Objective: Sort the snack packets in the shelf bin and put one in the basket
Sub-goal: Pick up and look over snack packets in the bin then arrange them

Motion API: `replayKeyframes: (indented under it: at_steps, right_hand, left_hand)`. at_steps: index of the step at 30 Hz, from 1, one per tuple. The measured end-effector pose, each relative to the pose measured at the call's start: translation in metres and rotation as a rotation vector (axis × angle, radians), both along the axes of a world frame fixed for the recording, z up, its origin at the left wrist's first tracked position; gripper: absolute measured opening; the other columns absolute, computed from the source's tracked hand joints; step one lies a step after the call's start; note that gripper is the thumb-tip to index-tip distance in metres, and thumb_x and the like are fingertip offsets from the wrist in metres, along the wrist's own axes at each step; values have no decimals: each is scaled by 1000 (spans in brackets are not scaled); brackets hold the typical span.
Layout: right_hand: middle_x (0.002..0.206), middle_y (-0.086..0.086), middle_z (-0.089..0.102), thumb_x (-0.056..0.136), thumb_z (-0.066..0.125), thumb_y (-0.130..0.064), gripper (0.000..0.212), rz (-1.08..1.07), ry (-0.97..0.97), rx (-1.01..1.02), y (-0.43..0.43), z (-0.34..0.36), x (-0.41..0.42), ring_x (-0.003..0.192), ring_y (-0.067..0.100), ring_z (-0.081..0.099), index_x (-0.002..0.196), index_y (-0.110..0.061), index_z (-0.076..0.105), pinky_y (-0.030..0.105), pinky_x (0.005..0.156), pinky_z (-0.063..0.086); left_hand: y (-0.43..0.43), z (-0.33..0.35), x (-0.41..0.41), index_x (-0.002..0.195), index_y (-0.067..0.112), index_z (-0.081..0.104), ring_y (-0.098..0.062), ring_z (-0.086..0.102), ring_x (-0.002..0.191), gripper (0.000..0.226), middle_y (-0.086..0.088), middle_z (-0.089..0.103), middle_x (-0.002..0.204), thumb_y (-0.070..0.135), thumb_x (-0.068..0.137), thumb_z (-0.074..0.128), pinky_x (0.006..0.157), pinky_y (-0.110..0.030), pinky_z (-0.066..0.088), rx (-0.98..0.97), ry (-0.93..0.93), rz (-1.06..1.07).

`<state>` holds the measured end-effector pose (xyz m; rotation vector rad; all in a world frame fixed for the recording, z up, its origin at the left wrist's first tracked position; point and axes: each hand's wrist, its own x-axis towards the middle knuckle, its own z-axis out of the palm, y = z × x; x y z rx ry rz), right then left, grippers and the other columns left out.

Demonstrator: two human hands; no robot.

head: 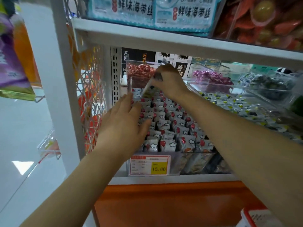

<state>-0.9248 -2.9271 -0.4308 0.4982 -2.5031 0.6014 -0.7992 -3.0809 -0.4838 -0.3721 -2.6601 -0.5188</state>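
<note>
packets: white with a red mark, standing in tight rows in the clear bin on the lower shelf, price tag on the bin's front wall.

right hand: at the back of the bin, fingers curled and pinching the top of one lifted packet. it hangs tilted, its lower end just above the back rows, and looks clear of them.

left hand: flat, fingers straight and spread, resting on the left rows. holds nothing, seems to steady the rows.

step, as judged: sorting, with one packet pulled out of the rows. cannot tell whether this one is for reseating or for the basket. basket not in view.

next move calls for: either a straight drop into a gap in the rows, left hand parting the neighbours, or a draw back out under the upper shelf edge without brushing it, then a turn toward wherever the basket sits.

neighbour bin to the right holds green-dotted packets, kept apart by its wall.
</note>
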Motion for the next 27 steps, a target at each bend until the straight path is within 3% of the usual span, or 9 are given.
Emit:
replayKeyframes:
  at_steps: [4,6,9,11,14,23,27]
  right_hand:
    - [94,4,54,87,63,-22,15,-35,-31,209,-8,-11,-17,87,17,50,96,-9,61,25,73,37]
    - [98,4,63,90,60,-28,18,-32,-124,276,-11,-19,-22,94,20,55,97,-12,67,32,85,44]
    - [108,3,66,96,50,-30,23,7,-210,458,-12,-22,-25,106,24,54,103,-19,69,43,98,41]
    - [115,1,65,96,49,-24,21,32,-224,360,-8,-17,-30,110,22,55,107,-19,66,42,100,40]
    - [113,6,64,96,48,-16,19,-27,-170,225,-4,-13,-43,103,21,59,108,-15,62,32,90,44]
    - [114,5,60,84,65,-29,17,-233,-16,598,-26,-27,-63,114,24,42,94,-16,69,45,99,35]
    - [100,3,64,84,65,-25,8,-170,-66,319,-27,-16,-58,108,21,52,83,-17,66,42,98,42]
  left_hand:
    - [2,-2,-2,144,20,32,-20,11,143,59,-3,12,157,49,93,38,114,-37,18,40,5,-18]
    - [1,-3,-2,143,20,34,-20,11,143,58,-3,12,157,48,93,38,114,-37,18,59,13,-26]
    - [1,-4,-2,140,17,38,-21,11,143,56,-6,14,157,46,93,39,114,-35,16,66,31,-43]
    - [0,-5,-2,140,15,40,-21,11,143,55,-6,14,156,46,94,38,114,-35,15,73,31,-49]
    - [1,-7,-3,138,15,41,-20,10,143,54,-7,14,156,46,94,35,114,-34,14,86,34,-50]
    - [2,-9,-4,124,14,54,-21,10,143,43,-8,14,156,40,96,34,114,-34,15,133,32,-60]
    - [1,-9,-4,124,13,54,-21,9,144,43,-8,14,156,39,97,33,114,-34,14,149,28,-67]
